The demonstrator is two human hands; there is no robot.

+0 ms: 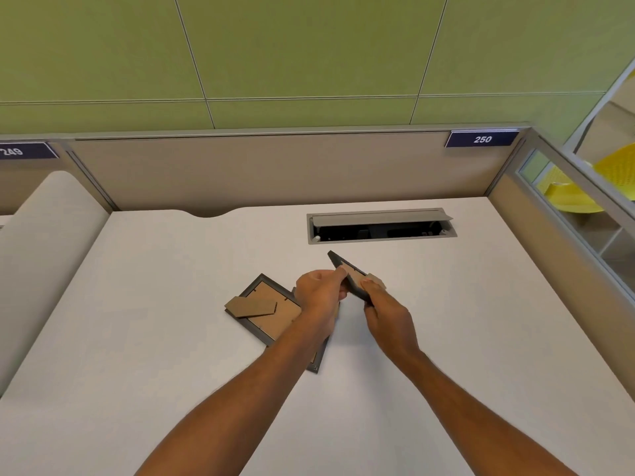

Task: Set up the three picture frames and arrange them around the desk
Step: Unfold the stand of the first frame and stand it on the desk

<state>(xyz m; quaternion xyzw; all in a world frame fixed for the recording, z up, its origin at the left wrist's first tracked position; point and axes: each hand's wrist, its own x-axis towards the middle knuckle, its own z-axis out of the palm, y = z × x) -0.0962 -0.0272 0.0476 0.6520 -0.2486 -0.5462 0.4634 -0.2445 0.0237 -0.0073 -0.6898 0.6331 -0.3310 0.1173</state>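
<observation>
A dark picture frame with a brown cardboard back is held tilted above the desk, back side toward me. My left hand grips its left edge and my right hand grips its lower right edge, fingers by the cardboard stand flap. A second frame lies face down on the white desk to the left, its cardboard stand folded out. A third frame lies under my left forearm, mostly hidden.
An open grey cable hatch is set into the desk behind the hands. Beige partition walls stand at the back and right, with a "250" label. A rounded divider borders the left. Yellow chairs show beyond the right partition.
</observation>
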